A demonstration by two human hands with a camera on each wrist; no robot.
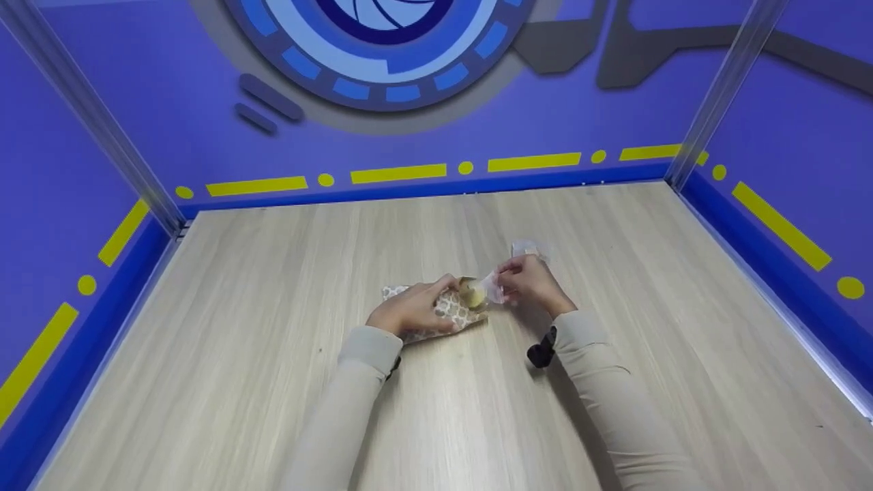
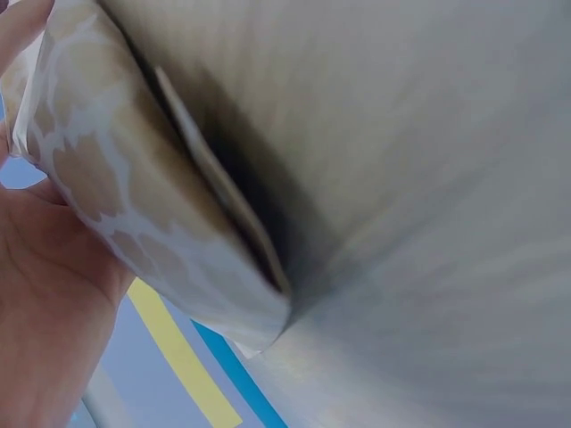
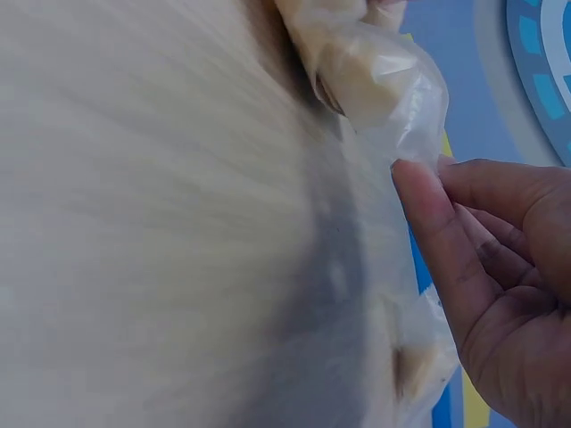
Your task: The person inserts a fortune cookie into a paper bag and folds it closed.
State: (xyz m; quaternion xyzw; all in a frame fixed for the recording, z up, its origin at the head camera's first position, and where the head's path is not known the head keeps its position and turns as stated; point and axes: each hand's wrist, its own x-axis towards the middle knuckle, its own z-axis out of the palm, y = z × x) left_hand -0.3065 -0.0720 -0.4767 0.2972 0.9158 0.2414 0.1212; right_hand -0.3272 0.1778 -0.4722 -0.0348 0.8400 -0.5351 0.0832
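Note:
A patterned paper bag (image 1: pixel 450 310), white with tan-brown patches, lies on its side on the table with its mouth turned to the right. My left hand (image 1: pixel 412 308) grips it, thumb and fingers around its sides. In the left wrist view, the folded end of the paper bag (image 2: pixel 134 178) rests close to the tabletop. Out of its mouth comes a translucent plastic bag (image 1: pixel 492 286) with something pale yellow inside. My right hand (image 1: pixel 532 281) pinches the edge of this plastic between thumb and fingertips, as the right wrist view of the plastic bag (image 3: pixel 401 98) shows.
Just beyond my right hand lies a second clear plastic packet (image 1: pixel 524 247) with a small brownish thing in it. The light wood table (image 1: pixel 273 273) is bounded by blue panels (image 1: pixel 409 150) at the back and both sides.

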